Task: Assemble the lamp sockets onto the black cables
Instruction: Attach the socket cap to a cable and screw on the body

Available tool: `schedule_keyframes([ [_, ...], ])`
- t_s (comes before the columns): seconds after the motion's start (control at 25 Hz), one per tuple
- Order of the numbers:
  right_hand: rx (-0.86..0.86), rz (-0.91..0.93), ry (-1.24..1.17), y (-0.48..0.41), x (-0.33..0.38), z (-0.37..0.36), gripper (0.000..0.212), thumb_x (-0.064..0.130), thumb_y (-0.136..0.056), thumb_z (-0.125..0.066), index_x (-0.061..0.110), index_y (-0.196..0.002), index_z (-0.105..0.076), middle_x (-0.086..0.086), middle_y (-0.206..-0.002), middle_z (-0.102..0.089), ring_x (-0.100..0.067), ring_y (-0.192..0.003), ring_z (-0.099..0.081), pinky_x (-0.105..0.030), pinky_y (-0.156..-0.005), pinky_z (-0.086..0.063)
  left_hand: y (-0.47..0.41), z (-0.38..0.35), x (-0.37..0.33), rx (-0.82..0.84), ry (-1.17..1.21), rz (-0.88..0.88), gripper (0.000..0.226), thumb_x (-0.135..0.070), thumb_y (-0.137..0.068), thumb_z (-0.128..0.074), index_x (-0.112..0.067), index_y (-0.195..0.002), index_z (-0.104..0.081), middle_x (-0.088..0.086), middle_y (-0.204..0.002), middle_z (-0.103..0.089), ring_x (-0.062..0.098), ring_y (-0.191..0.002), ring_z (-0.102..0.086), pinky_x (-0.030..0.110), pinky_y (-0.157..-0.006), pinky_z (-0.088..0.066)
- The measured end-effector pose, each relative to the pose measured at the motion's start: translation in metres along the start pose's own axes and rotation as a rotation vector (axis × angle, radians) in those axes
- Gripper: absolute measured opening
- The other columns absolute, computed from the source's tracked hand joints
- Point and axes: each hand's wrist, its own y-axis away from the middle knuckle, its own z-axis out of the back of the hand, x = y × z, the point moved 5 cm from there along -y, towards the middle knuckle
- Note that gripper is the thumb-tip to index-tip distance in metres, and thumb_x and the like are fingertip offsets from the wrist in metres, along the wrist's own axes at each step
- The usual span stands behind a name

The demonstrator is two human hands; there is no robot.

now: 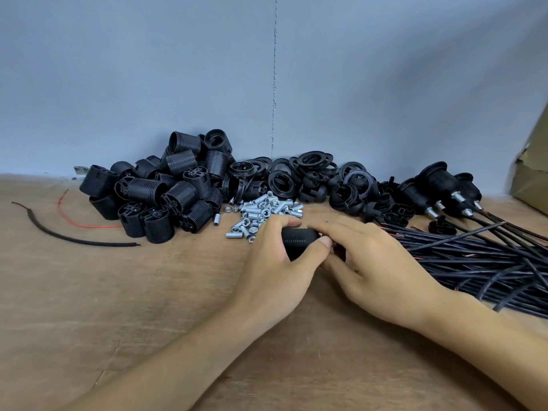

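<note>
My left hand (274,262) grips a black threaded lamp socket (296,238) lying sideways just above the wooden table (118,307). My right hand (373,262) meets it from the right, fingers curled round the socket's right end, which they mostly hide. A bundle of black cables (474,259) fans out to the right of my right hand; whether one enters the socket is hidden.
A heap of black socket bodies (166,191) lies at the back left, black rings and caps (314,179) at the back middle, small metal threaded tubes (264,212) in front. Finished sockets on cables (439,188) lie back right. A cardboard box (530,173) stands far right; a loose cable scrap (59,232) lies left.
</note>
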Motion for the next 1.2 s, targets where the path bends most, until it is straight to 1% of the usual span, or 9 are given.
schedule_keyframes([
  [0.04, -0.006, -0.007, 0.032, 0.0, -0.001, 0.002, 0.045, 0.012, -0.092, -0.064, 0.019, -0.136, -0.059, 0.016, -0.125, -0.062, 0.008, -0.109, -0.046, -0.003, -0.094, -0.028, 0.001, -0.001, 0.0, 0.013, -0.015, -0.011, 0.05, -0.065, -0.065, -0.065, -0.046, -0.109, -0.055, -0.017, -0.108, -0.065, -0.005, -0.098, -0.061, 0.02, -0.084, -0.047],
  [0.12, -0.002, -0.044, 0.077, 0.001, -0.005, 0.004, 0.042, 0.021, -0.097, -0.06, 0.029, -0.137, -0.056, 0.038, -0.109, -0.05, 0.005, -0.104, -0.044, -0.01, -0.086, -0.03, 0.0, 0.002, 0.001, 0.025, -0.042, -0.024, 0.055, -0.064, -0.064, -0.065, -0.046, -0.114, -0.054, -0.02, -0.106, -0.066, -0.006, -0.097, -0.063, 0.021, -0.086, -0.05],
  [0.24, 0.041, -0.123, 0.078, -0.001, -0.014, 0.003, 0.028, 0.035, -0.102, -0.052, 0.043, -0.127, -0.059, 0.051, -0.093, -0.045, 0.004, -0.091, -0.047, -0.026, -0.081, -0.031, -0.006, 0.013, 0.004, 0.032, -0.119, -0.042, 0.039, -0.046, -0.073, -0.071, -0.044, -0.11, -0.057, -0.024, -0.105, -0.069, -0.004, -0.097, -0.065, 0.022, -0.089, -0.051],
  [0.4, 0.097, -0.341, -0.019, -0.007, -0.037, 0.0, 0.04, 0.046, -0.098, -0.04, 0.02, -0.087, -0.067, 0.009, -0.08, -0.058, -0.014, -0.083, -0.053, -0.032, -0.075, -0.036, -0.006, 0.014, 0.001, 0.033, -0.322, -0.134, 0.029, -0.035, -0.075, -0.076, -0.041, -0.095, -0.057, -0.026, -0.094, -0.068, -0.009, -0.09, -0.061, 0.005, -0.073, -0.041],
  [0.64, 0.074, -0.48, -0.012, -0.017, -0.053, -0.002, 0.017, 0.031, -0.098, -0.058, 0.031, -0.105, -0.073, 0.012, -0.099, -0.06, -0.013, -0.1, -0.056, -0.044, -0.099, -0.044, -0.006, 0.006, -0.003, 0.002, -0.436, -0.247, 0.031, -0.03, -0.083, -0.074, -0.045, -0.1, -0.053, -0.023, -0.097, -0.061, -0.005, -0.096, -0.055, 0.006, -0.078, -0.038],
  [0.88, -0.034, -0.444, -0.057, -0.055, -0.043, -0.013, 0.011, 0.029, -0.091, -0.065, 0.031, -0.097, -0.074, 0.012, -0.092, -0.066, -0.011, -0.089, -0.063, -0.04, -0.091, -0.051, -0.011, 0.005, 0.0, -0.055, -0.454, -0.233, 0.038, -0.032, -0.086, -0.072, -0.031, -0.123, -0.064, -0.018, -0.111, -0.057, 0.002, -0.103, -0.051, 0.007, -0.084, -0.036],
  [1.04, -0.028, -0.473, -0.062, -0.106, -0.043, -0.032, 0.026, 0.029, -0.093, -0.062, 0.025, -0.116, -0.072, 0.002, -0.101, -0.071, -0.025, -0.104, -0.064, -0.041, -0.093, -0.053, -0.014, 0.01, 0.002, -0.08, -0.391, -0.182, 0.038, -0.033, -0.084, -0.074, -0.03, -0.12, -0.063, -0.015, -0.107, -0.064, 0.005, -0.102, -0.058, 0.024, -0.09, -0.046],
  [1.12, 0.04, -0.521, 0.022, -0.125, -0.05, -0.048, 0.029, 0.033, -0.094, -0.061, 0.022, -0.118, -0.071, -0.006, -0.114, -0.07, -0.03, -0.109, -0.063, -0.038, -0.088, -0.052, -0.014, 0.013, 0.003, -0.078, -0.349, -0.17, 0.033, -0.031, -0.082, -0.077, -0.032, -0.113, -0.064, -0.017, -0.097, -0.065, -0.001, -0.092, -0.057, 0.018, -0.082, -0.045],
  [1.2, 0.079, -0.579, 0.04, -0.135, -0.058, -0.059, 0.022, 0.034, -0.094, -0.061, 0.02, -0.106, -0.073, -0.007, -0.112, -0.07, -0.03, -0.102, -0.063, -0.033, -0.078, -0.048, -0.014, 0.014, 0.003, -0.07, -0.309, -0.157, 0.033, -0.03, -0.081, -0.08, -0.032, -0.111, -0.065, -0.018, -0.091, -0.063, -0.008, -0.086, -0.056, 0.007, -0.075, -0.041],
])
